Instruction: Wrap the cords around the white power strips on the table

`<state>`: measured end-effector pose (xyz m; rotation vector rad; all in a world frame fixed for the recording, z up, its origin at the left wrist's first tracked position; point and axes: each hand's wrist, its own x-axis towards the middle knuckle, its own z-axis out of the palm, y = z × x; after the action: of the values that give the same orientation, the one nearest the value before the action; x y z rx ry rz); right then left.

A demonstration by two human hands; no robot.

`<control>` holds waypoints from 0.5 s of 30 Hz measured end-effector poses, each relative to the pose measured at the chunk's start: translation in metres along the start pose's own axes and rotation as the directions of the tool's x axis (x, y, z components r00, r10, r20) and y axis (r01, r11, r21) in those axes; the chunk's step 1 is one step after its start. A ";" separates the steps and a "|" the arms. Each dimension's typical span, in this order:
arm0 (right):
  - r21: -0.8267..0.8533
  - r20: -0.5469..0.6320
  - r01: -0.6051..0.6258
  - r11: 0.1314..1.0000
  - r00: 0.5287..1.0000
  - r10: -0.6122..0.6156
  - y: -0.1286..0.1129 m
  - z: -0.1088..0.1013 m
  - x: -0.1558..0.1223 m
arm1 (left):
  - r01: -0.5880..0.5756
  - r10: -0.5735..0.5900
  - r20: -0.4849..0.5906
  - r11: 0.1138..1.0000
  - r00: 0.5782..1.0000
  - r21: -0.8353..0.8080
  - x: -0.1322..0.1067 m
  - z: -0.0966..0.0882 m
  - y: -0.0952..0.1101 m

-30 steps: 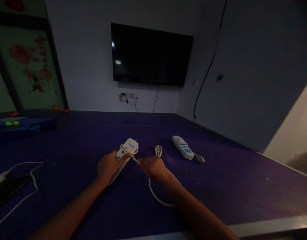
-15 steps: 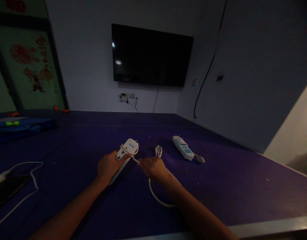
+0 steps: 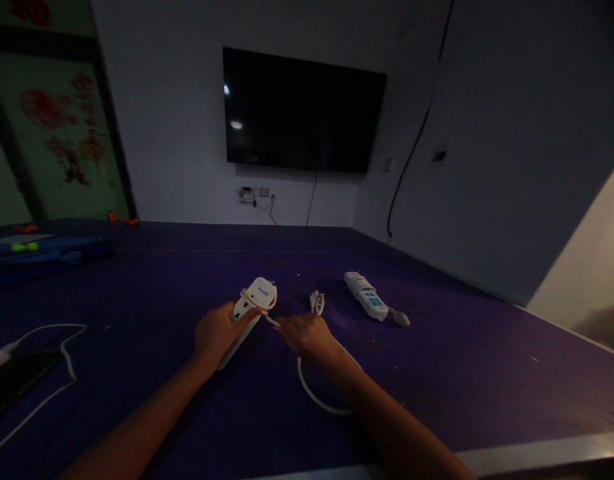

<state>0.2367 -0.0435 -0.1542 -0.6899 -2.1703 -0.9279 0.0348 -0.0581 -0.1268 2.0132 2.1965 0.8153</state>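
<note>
My left hand [image 3: 217, 335] grips a white power strip [image 3: 261, 290], tilted with its far end raised, thumb pressing near the cord looped around it. The strip's white cord [image 3: 317, 400] runs from that loop into my right hand [image 3: 307, 335], which is closed on it. Beyond my right wrist the cord hangs in a curve onto the purple surface. Its plug end [image 3: 317, 302] lies just past my right hand. Farther right rests a second white power strip [image 3: 371, 301] with blue panels, its own cord wound around it and its plug [image 3: 401, 319] sticking out.
At the left a white cable [image 3: 67, 353] curls beside a dark flat device [image 3: 21, 377]. Blue cloth [image 3: 61, 250] lies farther back. A television [image 3: 304, 110] hangs on the far wall, and a dark cable [image 3: 411, 157] dangles at right. A pale edge [image 3: 547, 450] borders the purple surface [image 3: 461, 373].
</note>
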 end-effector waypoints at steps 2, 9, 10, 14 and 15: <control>0.004 -0.005 -0.001 1.000 1.000 0.001 0.000 0.000 0.000 | 0.004 -0.004 0.000 1.000 1.000 0.002 0.000 -0.001 0.001; 0.013 -0.014 0.005 1.000 1.000 -0.005 0.000 -0.001 0.001 | 0.002 -0.002 -0.003 1.000 1.000 0.021 0.001 0.000 0.001; 0.014 -0.011 0.002 1.000 1.000 -0.002 0.000 -0.001 0.002 | 0.004 -0.004 -0.003 1.000 1.000 0.023 0.001 0.000 0.000; 0.015 -0.007 0.003 1.000 1.000 -0.002 0.000 -0.002 0.002 | 0.005 -0.005 0.004 1.000 1.000 0.022 0.002 0.001 -0.002; 0.014 -0.001 0.006 1.000 1.000 -0.006 0.000 -0.001 0.002 | 0.002 -0.002 0.004 1.000 1.000 0.017 0.002 0.002 -0.002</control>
<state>0.2364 -0.0442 -0.1522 -0.6764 -2.1767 -0.9151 0.0334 -0.0560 -0.1284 2.0183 2.2102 0.7953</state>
